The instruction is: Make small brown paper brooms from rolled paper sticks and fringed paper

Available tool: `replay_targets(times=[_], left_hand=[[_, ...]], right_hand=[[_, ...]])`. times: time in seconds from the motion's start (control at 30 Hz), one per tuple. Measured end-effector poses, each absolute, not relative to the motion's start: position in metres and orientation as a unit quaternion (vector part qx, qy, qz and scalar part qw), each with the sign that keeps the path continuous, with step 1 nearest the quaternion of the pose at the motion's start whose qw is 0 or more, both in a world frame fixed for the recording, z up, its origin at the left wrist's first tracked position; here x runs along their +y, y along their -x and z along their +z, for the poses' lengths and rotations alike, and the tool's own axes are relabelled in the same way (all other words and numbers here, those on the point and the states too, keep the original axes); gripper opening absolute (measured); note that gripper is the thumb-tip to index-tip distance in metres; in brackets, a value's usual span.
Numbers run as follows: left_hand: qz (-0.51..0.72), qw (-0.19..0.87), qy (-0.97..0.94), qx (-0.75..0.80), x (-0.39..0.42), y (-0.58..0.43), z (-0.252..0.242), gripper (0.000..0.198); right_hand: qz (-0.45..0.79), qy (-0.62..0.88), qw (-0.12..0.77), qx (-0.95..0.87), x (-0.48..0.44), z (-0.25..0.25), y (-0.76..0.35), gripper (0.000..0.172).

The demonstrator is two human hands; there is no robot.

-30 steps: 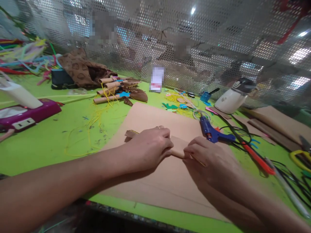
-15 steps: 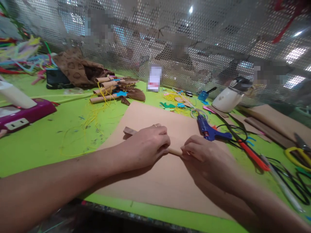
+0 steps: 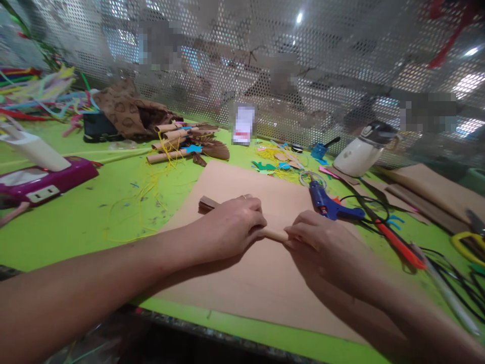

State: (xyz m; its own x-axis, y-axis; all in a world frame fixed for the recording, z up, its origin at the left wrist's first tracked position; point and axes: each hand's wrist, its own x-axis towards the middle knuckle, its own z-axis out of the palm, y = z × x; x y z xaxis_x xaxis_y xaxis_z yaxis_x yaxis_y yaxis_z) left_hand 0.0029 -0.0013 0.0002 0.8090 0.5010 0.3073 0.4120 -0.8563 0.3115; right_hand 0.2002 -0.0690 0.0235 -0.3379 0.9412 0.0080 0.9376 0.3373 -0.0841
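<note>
My left hand (image 3: 233, 225) is closed over a small brown paper roll (image 3: 276, 234). At the other side my right hand (image 3: 324, 245) pinches the roll's right end between thumb and fingers. A short stretch of the roll shows between the hands. A dark brown pleated paper strip (image 3: 207, 205) sticks out on the far left side of my left hand; where it meets the roll is hidden. Beneath both hands lies a large sheet of brown kraft paper (image 3: 223, 288) on the green tabletop (image 3: 121, 212).
Right of the sheet lie a blue glue gun (image 3: 326, 199), an orange-handled tool (image 3: 401, 245) and yellow-handled scissors (image 3: 468, 245). Several paper rolls with pleated ends (image 3: 170, 154) rest behind left. A purple power strip (image 3: 76, 177) is at left, a white jug (image 3: 356, 154) at back right.
The whole view has shifted slightly to the right. Both hands keep their hold on the roll, and the pleated strip's end shows its folds more clearly.
</note>
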Motion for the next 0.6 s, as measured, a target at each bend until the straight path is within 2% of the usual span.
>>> replay_targets(times=[0.27,0.5,0.6], left_hand=[[0.181,0.081,-0.952,0.232,0.000,-0.003,0.000,0.032],[0.168,0.054,-0.957,0.232,0.000,-0.004,0.002,0.031],[0.161,0.044,-0.956,0.239,-0.001,-0.005,0.004,0.032]], right_hand=[[0.049,0.613,0.103,-0.781,-0.064,0.016,-0.208,0.003],[0.074,0.544,0.154,-0.822,-0.059,0.010,-0.218,0.009],[0.058,0.535,0.147,-0.830,-0.059,0.008,-0.216,0.012]])
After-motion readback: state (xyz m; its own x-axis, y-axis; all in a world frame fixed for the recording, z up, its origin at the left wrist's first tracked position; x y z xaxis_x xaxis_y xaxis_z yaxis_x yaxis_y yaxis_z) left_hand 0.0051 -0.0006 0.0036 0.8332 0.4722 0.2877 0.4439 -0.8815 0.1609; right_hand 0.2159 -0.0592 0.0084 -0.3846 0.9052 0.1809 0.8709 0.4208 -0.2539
